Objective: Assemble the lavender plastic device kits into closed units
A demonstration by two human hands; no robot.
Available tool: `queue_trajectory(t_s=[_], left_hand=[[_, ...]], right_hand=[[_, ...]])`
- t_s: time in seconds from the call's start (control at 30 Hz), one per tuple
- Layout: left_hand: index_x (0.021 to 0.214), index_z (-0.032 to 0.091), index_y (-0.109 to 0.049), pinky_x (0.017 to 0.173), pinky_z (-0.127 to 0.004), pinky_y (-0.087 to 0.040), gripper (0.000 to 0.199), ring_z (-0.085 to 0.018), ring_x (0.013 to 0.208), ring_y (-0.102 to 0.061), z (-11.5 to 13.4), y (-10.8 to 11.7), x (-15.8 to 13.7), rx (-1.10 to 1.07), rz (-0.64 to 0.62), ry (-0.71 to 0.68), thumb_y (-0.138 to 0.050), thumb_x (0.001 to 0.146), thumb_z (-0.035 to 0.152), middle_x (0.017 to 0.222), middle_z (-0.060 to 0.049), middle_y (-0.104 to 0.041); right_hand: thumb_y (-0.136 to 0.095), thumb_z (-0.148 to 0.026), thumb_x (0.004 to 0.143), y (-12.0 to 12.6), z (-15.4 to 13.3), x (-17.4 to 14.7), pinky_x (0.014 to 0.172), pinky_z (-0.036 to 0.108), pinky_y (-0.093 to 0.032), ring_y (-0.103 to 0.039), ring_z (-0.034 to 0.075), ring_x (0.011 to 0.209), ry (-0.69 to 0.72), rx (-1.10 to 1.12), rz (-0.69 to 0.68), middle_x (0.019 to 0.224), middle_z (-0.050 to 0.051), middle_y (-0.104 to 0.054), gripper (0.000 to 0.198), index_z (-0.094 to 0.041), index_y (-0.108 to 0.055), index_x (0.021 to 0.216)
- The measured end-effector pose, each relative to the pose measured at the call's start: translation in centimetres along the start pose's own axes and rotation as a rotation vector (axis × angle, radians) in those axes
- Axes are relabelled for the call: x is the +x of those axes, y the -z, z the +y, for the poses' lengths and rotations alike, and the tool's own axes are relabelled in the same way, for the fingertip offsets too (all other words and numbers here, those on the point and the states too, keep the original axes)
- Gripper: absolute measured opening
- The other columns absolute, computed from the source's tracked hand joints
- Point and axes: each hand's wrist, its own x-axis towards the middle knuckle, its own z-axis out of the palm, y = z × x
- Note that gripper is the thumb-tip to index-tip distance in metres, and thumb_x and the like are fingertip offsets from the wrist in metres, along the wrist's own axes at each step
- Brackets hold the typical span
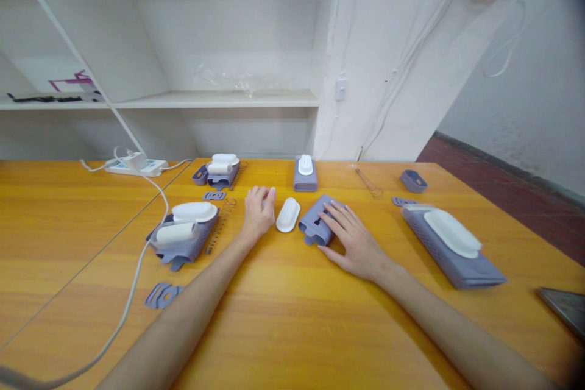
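My left hand (259,210) hovers or rests over the middle of the table with its fingers curled closed; whatever may be inside them is hidden. Just right of it lies a white ribbed oval plastic piece (288,215). My right hand (350,234) lies with spread fingers across the top of a grey-purple plastic housing (314,220), which has a dark slot in its face. The thumb is down by the housing's near right corner.
Left are two housings (183,250) (222,180) with white parts, springs (220,225) and flat grey plates (163,295). Another housing (305,186) stands behind; a larger one (457,262) lies right, near a grey cup-like part (414,181). A cable (132,292) runs from a power strip (137,164).
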Motion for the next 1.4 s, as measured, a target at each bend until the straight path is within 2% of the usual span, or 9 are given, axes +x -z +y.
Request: queue_trajectory(t_s=[0.23,0.5,1.03,1.4], left_hand=[[0.081,0.020,-0.054,0.082,-0.034,-0.037,0.024,-0.019,0.087,-0.049,0.4,-0.5,-0.4,0.103,-0.017,-0.121,-0.038,0.091,0.035,0.086,-0.005,-0.057],[0.081,0.020,-0.055,0.075,-0.037,-0.034,0.027,-0.023,0.086,-0.048,0.9,-0.3,-0.7,0.267,-0.002,-0.069,-0.038,0.090,0.038,0.087,-0.007,-0.060],[0.083,0.020,-0.058,0.079,-0.039,-0.035,0.029,-0.025,0.088,-0.047,1.1,-0.2,-0.9,0.269,-0.006,-0.119,-0.040,0.088,0.042,0.087,-0.009,-0.054],[0.085,0.020,-0.052,0.079,-0.041,-0.032,0.025,-0.026,0.089,-0.048,1.5,0.0,-0.9,0.326,0.011,-0.066,-0.042,0.087,0.042,0.087,-0.009,-0.058]], right_hand=[[-0.056,-0.038,0.080,0.3,-0.1,0.1,0.109,0.055,-0.024,-0.025,0.029,0.136,0.009,0.004,-0.016,0.144,0.014,-0.036,0.062,-0.017,-0.040,0.136],[-0.056,-0.038,0.081,0.1,-0.1,0.1,0.108,0.056,-0.025,-0.025,0.030,0.136,0.004,0.009,-0.013,0.143,0.014,-0.037,0.062,-0.018,-0.039,0.136],[-0.056,-0.038,0.080,0.1,0.0,0.1,0.108,0.056,-0.025,-0.024,0.030,0.136,0.004,0.002,-0.015,0.143,0.013,-0.036,0.062,-0.019,-0.039,0.136],[-0.058,-0.038,0.078,0.0,0.0,0.1,0.107,0.057,-0.027,-0.026,0.030,0.135,0.007,0.008,0.003,0.143,0.013,-0.037,0.064,-0.020,-0.039,0.136]])
